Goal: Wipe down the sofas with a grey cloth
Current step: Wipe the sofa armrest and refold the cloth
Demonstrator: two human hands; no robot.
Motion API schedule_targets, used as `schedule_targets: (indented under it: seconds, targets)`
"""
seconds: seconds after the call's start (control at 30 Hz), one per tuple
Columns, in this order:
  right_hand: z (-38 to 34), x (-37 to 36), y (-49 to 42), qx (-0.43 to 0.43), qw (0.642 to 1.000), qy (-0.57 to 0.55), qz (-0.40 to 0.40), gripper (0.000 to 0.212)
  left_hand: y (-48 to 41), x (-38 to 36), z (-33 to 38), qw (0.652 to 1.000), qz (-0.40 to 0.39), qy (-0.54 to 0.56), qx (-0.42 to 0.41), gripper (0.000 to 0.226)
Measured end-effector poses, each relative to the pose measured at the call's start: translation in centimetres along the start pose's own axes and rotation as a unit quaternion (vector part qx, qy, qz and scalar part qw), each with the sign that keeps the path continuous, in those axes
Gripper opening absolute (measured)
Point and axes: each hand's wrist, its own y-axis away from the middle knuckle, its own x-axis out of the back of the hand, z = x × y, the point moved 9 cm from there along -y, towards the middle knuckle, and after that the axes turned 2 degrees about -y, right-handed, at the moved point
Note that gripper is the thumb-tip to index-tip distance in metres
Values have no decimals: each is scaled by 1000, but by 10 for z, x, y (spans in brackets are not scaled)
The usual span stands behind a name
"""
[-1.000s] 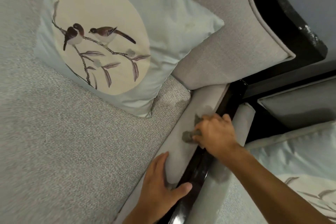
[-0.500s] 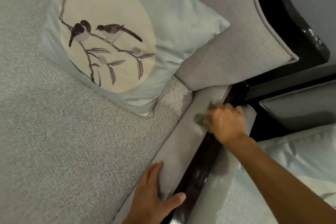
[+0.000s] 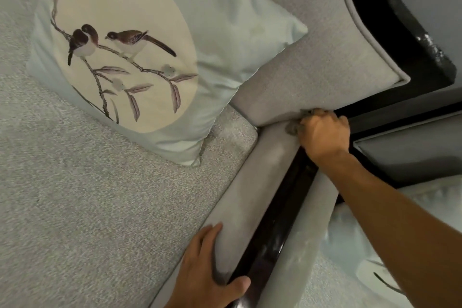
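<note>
Sofa (image 3: 100, 207), pale grey weave, across the whole left half. Second sofa (image 3: 405, 155) at right, just beside the first, part hidden by a forearm (image 3: 400, 220). Back cushion (image 3: 325, 70) leaning at top centre. Pillow (image 3: 237, 32), pale blue with two birds on a cream disc, propped on the sofa against the back cushion. Arm (image 3: 260, 182), a padded grey roll, running diagonally from bottom centre up to the back cushion's lower edge. Glossy black frame (image 3: 272, 232) just beside it, between the two sofas. Left hand (image 3: 207, 275) low in view, clamped on the near end of the arm, fingers on the inner side, thumb over onto the frame. Right hand (image 3: 325, 135) fisted round the cloth (image 3: 292, 128), pressed into the junction of arm and back cushion; only a small grey wad showing past the knuckles. Likely mid-stroke at the far end of the arm. Risks from here: wad bunched too tight, so little cloth face on the fabric and the crease under the back cushion missed; knuckles catching the frame edge on a hard push; cloth dragged off the arm and dropped into the dark gap behind; pillow nudged over if swept wide across the sofa.
</note>
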Motion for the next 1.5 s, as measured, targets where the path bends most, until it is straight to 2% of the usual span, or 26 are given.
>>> schedule_targets:
  seconds: [0.07,0.2,0.37,0.6,0.77,0.8,0.87,0.93,0.97,1.03,1.13,1.27,1.33,1.43,1.5]
  targets:
    - [-14,1,17,24,1000,-18,4,18,0,-2,2,1000,-10,0,-2,108]
    - [-52,5,59,177,980,-77,-55,23,2,5,7,1000,22,2,-2,111]
    - [-34,3,-5,70,997,-7,-33,39,0,5,8,999,29,-3,-19,116]
    - [-58,-17,11,140,980,-36,-135,46,-5,0,-1,999,35,-15,-25,120]
    - [-59,2,-18,81,993,36,-77,33,-10,3,-5,997,55,-48,-4,117]
    - [-69,1,-14,92,992,32,-80,31,-11,2,-7,997,63,-52,-4,110]
    - [-97,-8,13,156,978,4,-138,33,-11,2,-9,995,86,-43,-17,94]
    - [-118,-17,41,215,956,-28,-200,36,-11,-3,-11,998,48,-40,0,99]
    - [-118,-16,39,213,955,-27,-203,35,-9,-4,-10,999,30,-29,2,106]
    - [-105,-13,7,153,974,9,-168,32,-9,4,-6,999,37,-15,8,117]
    - [-83,-15,-23,74,985,30,-150,41,-9,9,-1,999,21,-19,28,124]
    - [-113,-28,30,188,964,9,-187,43,-5,8,4,1000,5,-2,22,127]
    - [-111,-25,33,192,963,-2,-191,41,-2,10,8,1000,-8,12,23,122]
    - [-91,-12,8,86,981,11,-171,43,0,9,10,1000,-15,8,20,116]
    - [-93,-7,7,59,986,16,-153,43,1,8,7,1000,-10,11,23,113]
